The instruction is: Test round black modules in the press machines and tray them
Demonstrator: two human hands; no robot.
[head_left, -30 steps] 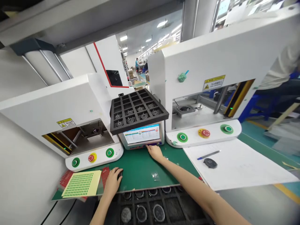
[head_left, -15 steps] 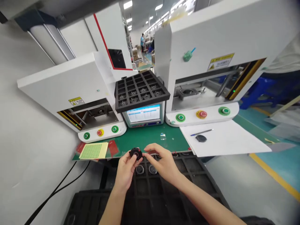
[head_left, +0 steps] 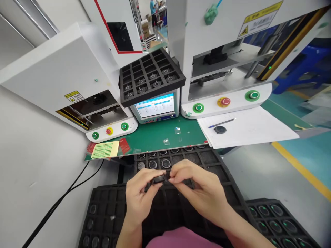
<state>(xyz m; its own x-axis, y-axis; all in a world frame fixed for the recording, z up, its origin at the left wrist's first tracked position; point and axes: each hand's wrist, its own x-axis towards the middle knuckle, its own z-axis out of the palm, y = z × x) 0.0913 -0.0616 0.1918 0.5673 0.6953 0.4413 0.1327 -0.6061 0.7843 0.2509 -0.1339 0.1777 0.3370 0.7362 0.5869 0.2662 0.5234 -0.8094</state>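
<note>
My left hand point(head_left: 139, 199) and my right hand point(head_left: 199, 189) meet in front of me, low in the view, over a black compartment tray point(head_left: 227, 179). Both pinch one small round black part point(head_left: 159, 179) between their fingertips. The tray's far compartments hold several more round parts point(head_left: 166, 163). Its near compartments under my hands look bare.
A green mat point(head_left: 155, 137) lies beyond the tray, with a touchscreen point(head_left: 155, 106) and a second black tray point(head_left: 151, 77) on top of it. White machines stand left point(head_left: 59, 79) and right point(head_left: 232, 51). White paper point(head_left: 253, 127) carries a pen and a round part point(head_left: 220, 129). A green dot sticker sheet point(head_left: 104, 150) lies at left.
My right hand left the touchscreen and my left hand left the mat. Both drew back toward me with the small black part, now held over the lap tray. My view has tipped downward.
</note>
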